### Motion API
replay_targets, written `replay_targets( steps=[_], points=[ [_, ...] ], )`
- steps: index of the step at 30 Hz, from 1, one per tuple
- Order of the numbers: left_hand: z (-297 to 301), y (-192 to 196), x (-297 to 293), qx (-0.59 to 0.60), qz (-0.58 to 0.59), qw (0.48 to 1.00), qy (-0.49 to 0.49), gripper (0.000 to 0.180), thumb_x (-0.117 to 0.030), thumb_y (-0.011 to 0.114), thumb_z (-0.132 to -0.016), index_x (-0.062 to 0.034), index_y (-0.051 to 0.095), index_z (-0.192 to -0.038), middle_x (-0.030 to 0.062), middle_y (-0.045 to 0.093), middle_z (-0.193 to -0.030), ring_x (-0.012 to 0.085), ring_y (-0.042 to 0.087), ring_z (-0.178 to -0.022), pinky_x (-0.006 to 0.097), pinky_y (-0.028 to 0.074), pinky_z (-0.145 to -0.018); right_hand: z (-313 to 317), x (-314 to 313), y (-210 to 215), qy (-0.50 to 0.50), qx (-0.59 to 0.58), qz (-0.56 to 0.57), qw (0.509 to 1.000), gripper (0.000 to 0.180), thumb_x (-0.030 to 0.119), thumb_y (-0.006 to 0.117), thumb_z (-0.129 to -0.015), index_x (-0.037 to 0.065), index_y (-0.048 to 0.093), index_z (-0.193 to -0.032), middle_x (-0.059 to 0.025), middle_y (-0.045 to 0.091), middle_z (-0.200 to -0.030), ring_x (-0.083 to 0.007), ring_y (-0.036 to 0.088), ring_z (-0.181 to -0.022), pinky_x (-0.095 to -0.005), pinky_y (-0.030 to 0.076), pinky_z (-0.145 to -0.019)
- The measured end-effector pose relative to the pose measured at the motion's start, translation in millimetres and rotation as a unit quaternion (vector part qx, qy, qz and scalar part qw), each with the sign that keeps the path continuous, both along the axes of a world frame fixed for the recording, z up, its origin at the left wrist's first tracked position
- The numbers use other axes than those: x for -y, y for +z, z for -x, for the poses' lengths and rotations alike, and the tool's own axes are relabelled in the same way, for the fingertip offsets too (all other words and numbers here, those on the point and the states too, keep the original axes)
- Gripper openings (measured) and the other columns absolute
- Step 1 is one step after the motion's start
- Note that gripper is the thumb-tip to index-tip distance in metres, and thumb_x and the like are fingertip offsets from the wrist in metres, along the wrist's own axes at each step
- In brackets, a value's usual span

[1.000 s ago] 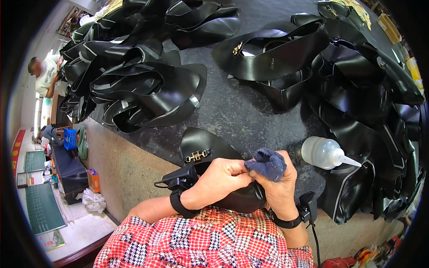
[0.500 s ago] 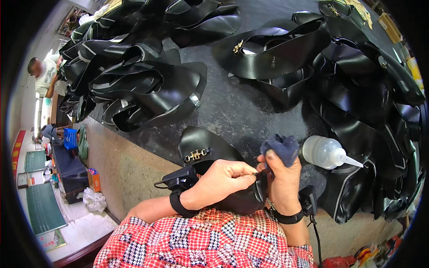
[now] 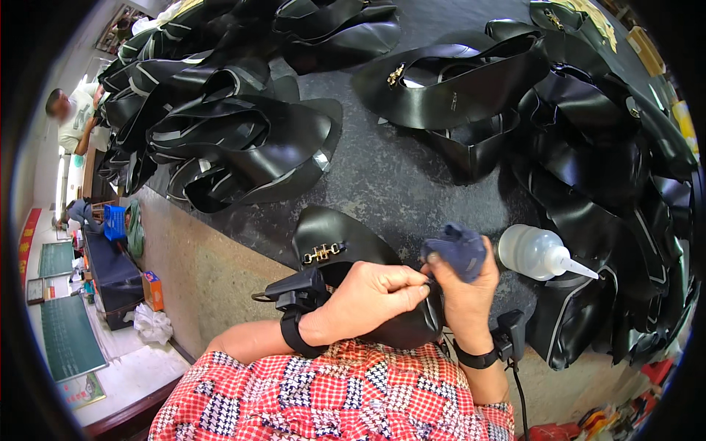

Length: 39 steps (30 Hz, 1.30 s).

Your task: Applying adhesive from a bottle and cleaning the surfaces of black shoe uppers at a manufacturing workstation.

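Pinched together at the tips, the thumb and forefinger of my left hand meet over the black upper, close beside my right hand. From the head camera I cannot tell for certain what sits in that pinch; it is small, dark and mostly covered by my fingers. My right hand is closed around a bunched, dark blue cloth, with the thumb pressed against its near side. The upper is right in front of my body, at the near edge of the dark table, partly hidden beneath my left hand and wrist. Its gold buckle shows ahead of that wrist. Black straps hold a small dark device on my left wrist and another on my right. Just to the right of the cloth is a translucent squeeze bottle, its pointed nozzle aimed toward the right-hand heap of black uppers. More black uppers are piled on the left side of the table. Well off to the left, another person in a pale top is beside that pile.
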<state>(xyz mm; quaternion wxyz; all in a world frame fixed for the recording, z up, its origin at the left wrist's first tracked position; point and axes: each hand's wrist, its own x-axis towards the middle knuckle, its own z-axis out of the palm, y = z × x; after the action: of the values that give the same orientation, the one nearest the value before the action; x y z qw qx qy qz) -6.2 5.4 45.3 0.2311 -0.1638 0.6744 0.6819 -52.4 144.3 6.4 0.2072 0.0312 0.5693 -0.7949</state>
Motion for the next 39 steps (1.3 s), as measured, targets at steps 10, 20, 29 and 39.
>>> replay_targets(
  steps=[10,20,29,39],
  points=[
    [17.9,-6.9,4.1,0.011,-0.008,1.0,0.026,0.017,-0.013,0.057,-0.086,0.0016,0.062,-0.092,-0.0037,0.058,-0.076,0.0026,0.049,-0.069,0.019,0.042,-0.062,15.0,-21.9,5.5,-0.061,0.074,0.042,0.994,0.03,-0.004,0.068,-0.068,-0.001,0.054,-0.093,-0.0084,0.061,-0.093,-0.0117,0.057,-0.084,-0.0246,0.046,-0.077],
    [19.6,27.8,58.1,-0.125,0.013,0.989,0.083,0.015,-0.013,0.054,-0.086,0.0017,0.058,-0.087,-0.005,0.053,-0.071,0.0012,0.045,-0.069,0.019,0.039,-0.062,7.5,-2.3,7.5,0.072,-0.052,-0.003,0.996,0.051,0.009,0.058,-0.076,0.005,0.039,-0.122,-0.005,0.049,-0.103,-0.0151,0.048,-0.086,-0.0243,0.042,-0.072],
    [-36.9,108.0,110.4,-0.211,0.001,0.956,0.204,0.016,-0.014,0.054,-0.088,0.0007,0.059,-0.093,-0.0038,0.056,-0.08,0.0034,0.049,-0.075,0.02,0.04,-0.069,13.0,17.2,31.0,0.255,-0.039,-0.082,0.963,0.015,0.003,0.057,-0.077,0.002,0.052,-0.091,0.0005,0.05,-0.081,-0.0079,0.045,-0.072,-0.0207,0.036,-0.065],
    [-3.4,88.6,153.7,-0.188,-0.033,0.978,0.087,0.015,-0.011,0.056,-0.086,0.0025,0.06,-0.091,-0.0035,0.058,-0.076,0.0015,0.049,-0.072,0.018,0.041,-0.066,38.2,87.6,104.9,0.048,-0.234,0.019,0.971,0.034,0.019,0.063,-0.07,0.004,0.045,-0.095,-0.0081,0.049,-0.086,-0.0104,0.045,-0.057,-0.0171,0.034,-0.043]
  ],
)
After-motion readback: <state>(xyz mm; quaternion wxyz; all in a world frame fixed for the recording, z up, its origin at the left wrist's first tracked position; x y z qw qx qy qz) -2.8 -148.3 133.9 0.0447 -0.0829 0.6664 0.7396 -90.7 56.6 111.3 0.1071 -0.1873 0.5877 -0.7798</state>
